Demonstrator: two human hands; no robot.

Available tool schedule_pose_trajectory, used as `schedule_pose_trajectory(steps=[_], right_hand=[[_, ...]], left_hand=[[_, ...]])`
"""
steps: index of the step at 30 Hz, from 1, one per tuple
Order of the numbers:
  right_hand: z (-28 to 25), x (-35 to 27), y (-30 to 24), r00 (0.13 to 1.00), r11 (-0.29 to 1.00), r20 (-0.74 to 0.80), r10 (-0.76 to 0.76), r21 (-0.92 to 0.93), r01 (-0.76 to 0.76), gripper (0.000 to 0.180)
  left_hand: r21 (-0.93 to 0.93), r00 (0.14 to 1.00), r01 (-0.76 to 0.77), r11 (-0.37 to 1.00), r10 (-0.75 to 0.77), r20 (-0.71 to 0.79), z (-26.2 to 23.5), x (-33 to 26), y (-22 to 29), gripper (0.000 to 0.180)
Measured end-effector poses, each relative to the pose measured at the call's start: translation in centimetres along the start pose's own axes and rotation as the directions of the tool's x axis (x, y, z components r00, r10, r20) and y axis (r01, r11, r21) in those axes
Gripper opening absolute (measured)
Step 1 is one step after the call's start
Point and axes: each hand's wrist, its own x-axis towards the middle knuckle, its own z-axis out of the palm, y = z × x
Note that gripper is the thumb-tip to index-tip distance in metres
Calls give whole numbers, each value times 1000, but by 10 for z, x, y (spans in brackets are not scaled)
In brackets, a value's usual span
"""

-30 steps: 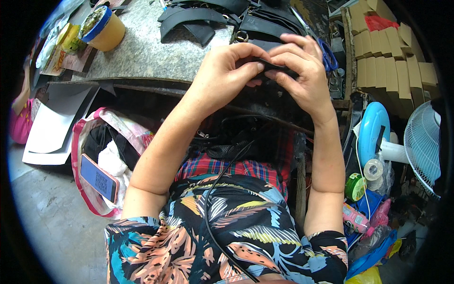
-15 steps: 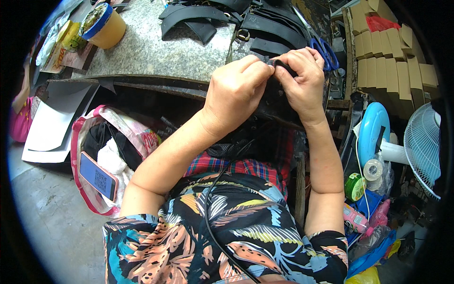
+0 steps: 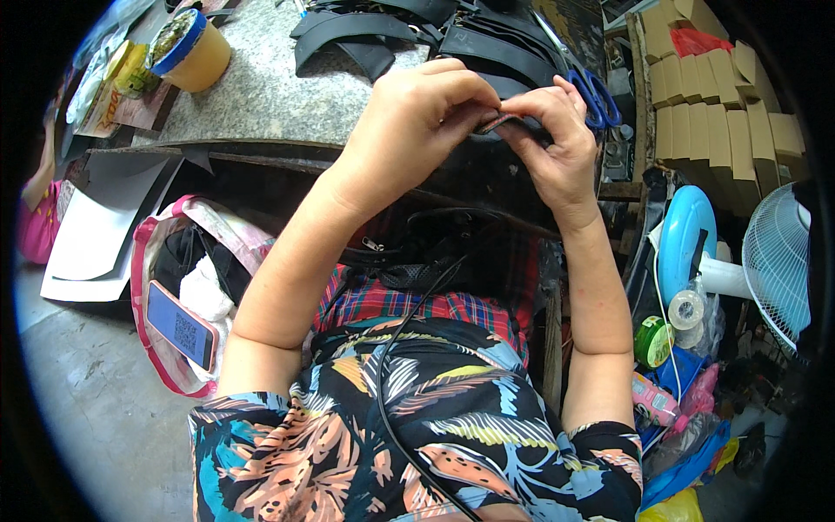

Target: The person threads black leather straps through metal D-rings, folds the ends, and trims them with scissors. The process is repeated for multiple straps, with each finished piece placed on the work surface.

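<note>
Over the near edge of the stone-topped table, both my hands pinch a short dark strap (image 3: 496, 124) whose edge shows a thin reddish line. My left hand (image 3: 409, 126) has its thumb and fingers closed on one end. Fingers curled and thumb pressed in, my right hand (image 3: 555, 143) grips the other side, and much of the strap is hidden inside the hands. Just beyond them lies a pile of black straps (image 3: 491, 50) with metal fittings. A pair of scissors with blue handles (image 3: 594, 97) rests close to my right fingers.
A tub with a blue rim (image 3: 196, 61) stands at the table's far left. Below it, a pink-edged bag (image 3: 156, 357) holds a phone (image 3: 181, 325). At right are stacked cardboard boxes (image 3: 713, 130), a fan (image 3: 778, 261) and a blue round object (image 3: 685, 233).
My left hand has turned and moved slightly up and left, its fingers opening out from a tight fist to a pinch. More of the strap's edge shows. My right hand has barely shifted.
</note>
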Motion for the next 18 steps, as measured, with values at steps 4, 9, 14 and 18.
schedule_pose_trajectory(steps=[4,9,14,18], right_hand=[[0,1,-2,993,990,-17,-117,-80,115,25],[-1,4,-1,966,957,-46,-255,-152,246,21],[-3,0,-2,956,953,-81,-283,-136,271,17],[-5,-2,-4,926,914,-102,-363,-231,333,14]], left_hand=[[181,985,-128,975,146,-91,7,0,0,8],[-22,988,-10,1000,6,-157,15,-3,-4,6],[-656,890,367,659,-454,41,31,-12,1,8],[-886,848,367,283,-493,194,35,-14,4,13]])
